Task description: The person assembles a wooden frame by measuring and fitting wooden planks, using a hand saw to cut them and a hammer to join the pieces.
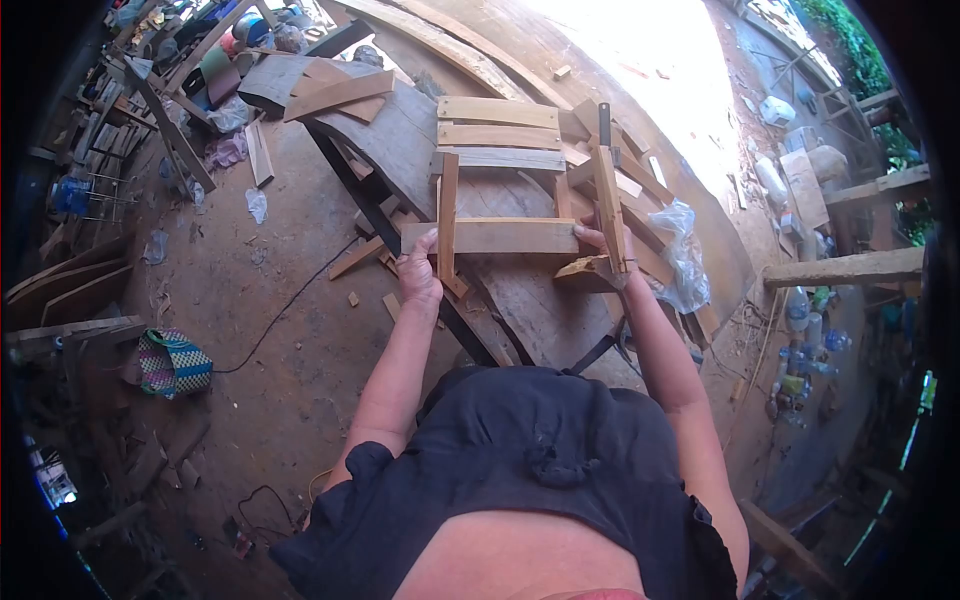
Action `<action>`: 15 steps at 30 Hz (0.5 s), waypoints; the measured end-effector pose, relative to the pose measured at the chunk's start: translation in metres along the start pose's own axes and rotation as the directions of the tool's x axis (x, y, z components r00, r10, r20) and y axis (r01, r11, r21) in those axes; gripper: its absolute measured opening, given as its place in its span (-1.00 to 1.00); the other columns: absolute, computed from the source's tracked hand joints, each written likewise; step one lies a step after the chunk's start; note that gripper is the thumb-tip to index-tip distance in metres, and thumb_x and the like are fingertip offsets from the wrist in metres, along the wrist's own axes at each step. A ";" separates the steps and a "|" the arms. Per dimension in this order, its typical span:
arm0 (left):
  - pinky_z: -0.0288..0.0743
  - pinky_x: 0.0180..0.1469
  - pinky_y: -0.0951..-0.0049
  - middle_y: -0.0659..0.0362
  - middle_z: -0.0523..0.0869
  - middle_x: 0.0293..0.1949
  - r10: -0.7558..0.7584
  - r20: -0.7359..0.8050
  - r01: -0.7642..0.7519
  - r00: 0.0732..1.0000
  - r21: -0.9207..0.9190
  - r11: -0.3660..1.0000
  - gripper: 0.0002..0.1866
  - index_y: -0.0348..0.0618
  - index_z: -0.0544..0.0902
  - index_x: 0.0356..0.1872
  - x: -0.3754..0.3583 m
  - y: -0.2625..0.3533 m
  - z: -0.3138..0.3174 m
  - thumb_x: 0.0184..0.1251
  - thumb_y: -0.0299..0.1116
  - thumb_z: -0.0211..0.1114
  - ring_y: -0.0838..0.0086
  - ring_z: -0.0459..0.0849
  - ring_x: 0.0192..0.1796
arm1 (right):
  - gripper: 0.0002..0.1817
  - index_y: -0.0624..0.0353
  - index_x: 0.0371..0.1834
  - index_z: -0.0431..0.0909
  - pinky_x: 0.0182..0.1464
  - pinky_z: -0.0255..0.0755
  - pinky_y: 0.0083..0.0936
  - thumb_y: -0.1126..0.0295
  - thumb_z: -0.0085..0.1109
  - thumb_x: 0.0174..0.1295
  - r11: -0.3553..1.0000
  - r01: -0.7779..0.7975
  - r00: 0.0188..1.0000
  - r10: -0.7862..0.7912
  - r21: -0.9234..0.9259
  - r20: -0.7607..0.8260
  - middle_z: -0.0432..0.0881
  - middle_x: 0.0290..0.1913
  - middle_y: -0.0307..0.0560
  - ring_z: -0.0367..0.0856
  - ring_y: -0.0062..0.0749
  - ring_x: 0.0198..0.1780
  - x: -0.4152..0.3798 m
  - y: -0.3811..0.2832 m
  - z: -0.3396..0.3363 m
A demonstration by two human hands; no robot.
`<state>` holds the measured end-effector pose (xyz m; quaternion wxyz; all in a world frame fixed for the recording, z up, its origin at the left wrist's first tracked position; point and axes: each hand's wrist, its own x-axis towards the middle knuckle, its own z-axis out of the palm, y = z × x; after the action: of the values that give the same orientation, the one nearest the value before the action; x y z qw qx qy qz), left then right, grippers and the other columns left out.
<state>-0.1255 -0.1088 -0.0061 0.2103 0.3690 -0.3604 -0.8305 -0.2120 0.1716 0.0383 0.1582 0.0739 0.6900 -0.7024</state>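
Observation:
A small wooden chair frame with several pale slats (pixel 498 136) across its far side stands on the workbench before me. Across its near side lies a flat wooden board (pixel 515 236). My left hand (pixel 420 268) is closed on the board's left end, beside the left upright post (pixel 448 215). At the other end, my right hand (pixel 610 248) has its thumb against the board, and the right upright post (pixel 607 210) hides part of its fingers. A rough-edged wood block (pixel 588 273) sits just below that hand.
Loose boards (pixel 340 93) lie on the worn bench top (pixel 385 140). A clear plastic bag (pixel 680 255) hangs over wood pieces at right. On the dirt floor are a woven basket (pixel 175 362), a dark cable (pixel 290 325) and scattered scraps. Plastic bottles (pixel 800 310) lie far right.

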 end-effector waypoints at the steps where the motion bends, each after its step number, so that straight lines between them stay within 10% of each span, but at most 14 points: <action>1: 0.47 -0.57 0.51 0.21 0.66 -0.50 -0.006 0.009 0.006 1.000 0.004 1.000 -0.86 -0.21 0.63 -0.46 0.005 -0.003 -0.005 0.09 -0.39 0.40 0.49 0.63 -0.52 | -0.57 0.33 -0.20 0.52 -0.10 0.43 -0.52 0.33 0.46 -0.09 0.998 -0.022 1.000 0.023 -0.064 0.014 0.54 -0.27 -0.21 0.52 -0.49 -0.24 -0.001 -0.001 -0.001; 8: 0.48 -0.55 0.48 0.21 0.66 -0.50 -0.034 0.016 0.034 0.999 0.040 0.999 -0.88 -0.20 0.65 -0.46 0.011 -0.007 -0.012 0.08 -0.39 0.40 0.51 0.62 -0.52 | -0.55 0.33 -0.20 0.53 -0.12 0.42 -0.52 0.30 0.45 -0.10 0.993 -0.039 0.999 0.042 -0.109 0.021 0.55 -0.28 -0.17 0.53 -0.48 -0.22 0.001 -0.002 0.000; 11: 0.50 -0.53 0.47 0.22 0.66 -0.52 0.007 -0.003 -0.007 1.000 0.046 0.999 -0.86 -0.21 0.64 -0.44 0.007 -0.003 -0.009 0.06 -0.40 0.41 0.54 0.62 -0.49 | -0.74 0.17 -0.33 0.54 -0.48 0.38 -0.69 0.53 0.43 -0.06 1.000 -0.011 0.998 0.012 0.023 -0.057 0.55 -0.51 -0.31 0.49 -0.66 -0.53 0.000 -0.001 0.007; 15: 0.54 -0.15 0.43 0.11 0.59 -0.14 0.033 0.016 -0.036 0.999 0.311 0.950 -0.68 -0.24 0.58 -0.25 0.009 0.021 -0.006 -0.08 -0.47 0.46 0.47 0.62 -0.18 | -0.74 0.19 -0.33 0.54 -0.51 0.37 -0.67 0.53 0.41 -0.08 0.997 0.004 1.000 -0.002 0.072 -0.031 0.53 -0.53 -0.28 0.48 -0.63 -0.56 0.009 0.016 0.002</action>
<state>-0.1246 -0.1306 0.0032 0.1622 0.3870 -0.4945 -0.7612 -0.2148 0.1686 0.0200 0.1435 0.0894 0.6669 -0.7257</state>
